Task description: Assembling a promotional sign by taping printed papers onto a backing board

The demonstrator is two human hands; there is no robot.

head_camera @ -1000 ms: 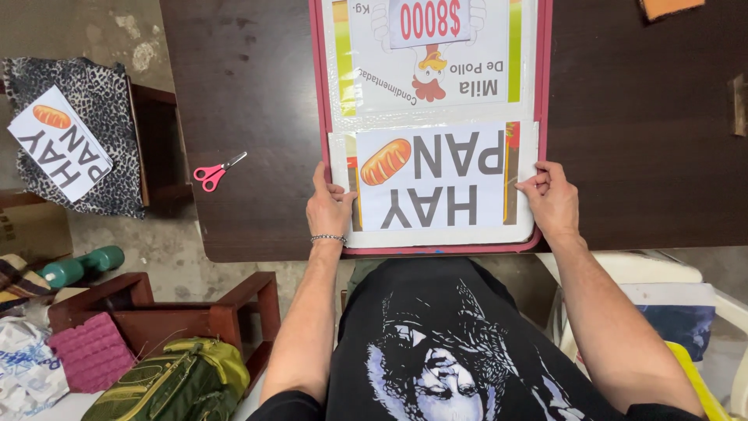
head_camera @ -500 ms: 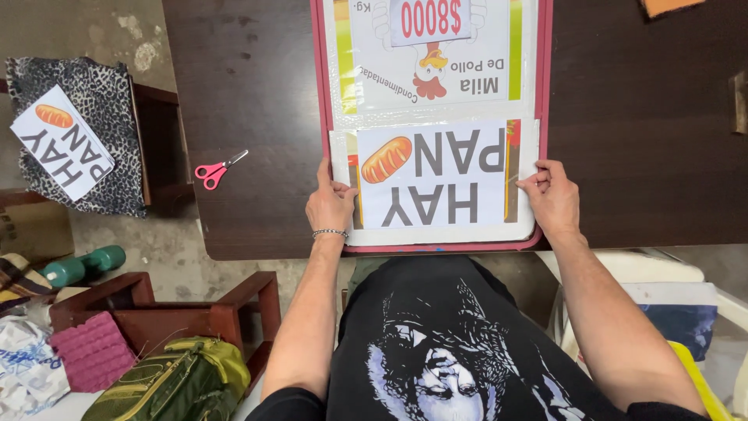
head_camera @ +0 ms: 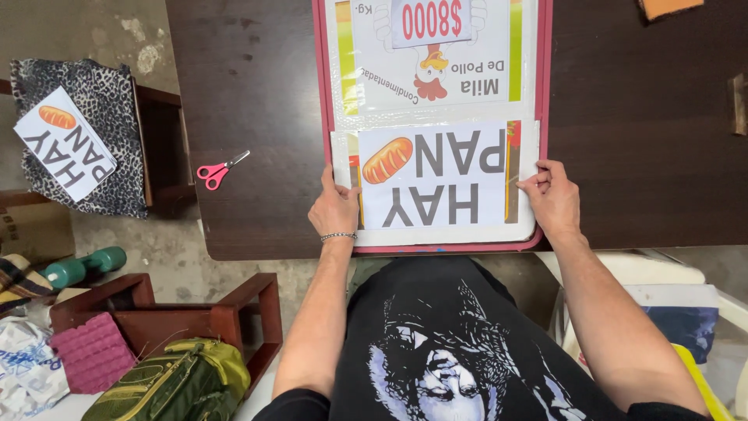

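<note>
Item: the wearer's body, as we see it from the head camera.

Garment: we note a black short-sleeved T-shirt (head_camera: 444,343), its sleeve hems showing as dark bands at the bottom edge of the view. We record a large print across the chest in white, pale blue and grey tones, a figure-like graphic with feathery strokes.

Arms: both bare from sleeve to wrist.

Left hand (head_camera: 335,209): we list a thin silver-coloured beaded bracelet (head_camera: 338,235) around the wrist.

Right hand (head_camera: 553,199): we see no ornament; fingers (head_camera: 536,178) bare.
</note>
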